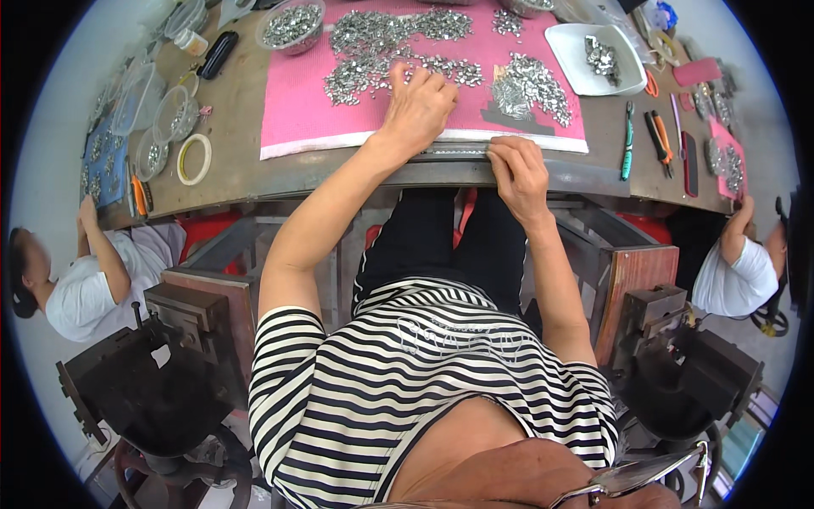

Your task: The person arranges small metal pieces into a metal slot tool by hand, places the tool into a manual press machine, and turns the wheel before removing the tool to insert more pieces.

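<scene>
My left hand [420, 103] is over the pink mat [292, 110], its fingers bent down at the near edge of a loose pile of small silver metal pieces [373, 38]. Its thumb and fingertips are mostly hidden, so what they pinch cannot be made out. At the table's front edge, my right hand [521, 176] has thumb and forefinger closed at the right end of a narrow metal strip [454, 153]. This strip lies along the edge with a row of small shiny bits on it. Right of the piles, thin silver pins [512, 95] lie beside more small pieces.
A clear bowl of metal pieces [291, 30] stands back left, a white tray [585, 81] back right. Pliers [660, 140], a teal-handled tool [628, 140] and a phone-like red object [690, 165] lie right; a tape roll [194, 159] lies left. Co-workers sit on both sides.
</scene>
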### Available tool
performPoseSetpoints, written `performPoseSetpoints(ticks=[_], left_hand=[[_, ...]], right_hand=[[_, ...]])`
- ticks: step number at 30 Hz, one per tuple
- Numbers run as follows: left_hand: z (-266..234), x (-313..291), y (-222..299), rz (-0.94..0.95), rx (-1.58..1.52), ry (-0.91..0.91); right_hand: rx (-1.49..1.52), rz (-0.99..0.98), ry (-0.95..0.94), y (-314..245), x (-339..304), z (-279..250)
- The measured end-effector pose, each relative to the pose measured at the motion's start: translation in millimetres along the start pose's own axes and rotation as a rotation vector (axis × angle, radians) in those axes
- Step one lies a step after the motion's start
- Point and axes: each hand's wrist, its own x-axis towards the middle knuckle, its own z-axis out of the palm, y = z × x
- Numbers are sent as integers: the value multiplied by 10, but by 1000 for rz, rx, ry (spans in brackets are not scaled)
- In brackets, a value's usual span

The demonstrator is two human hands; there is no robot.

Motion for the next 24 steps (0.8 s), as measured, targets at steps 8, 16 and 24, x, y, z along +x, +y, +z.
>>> performPoseSetpoints(ticks=[8,16,24], left_hand=[[-197,-102,344,-145,-573,-98],[-107,-262,617,-112,-595,10],[-95,-274,677,-107,-539,42]], right_hand=[[348,384,49,45,-70,-80],[360,425,72,78,-105,-49],[329,434,87,70,-127,-54]])
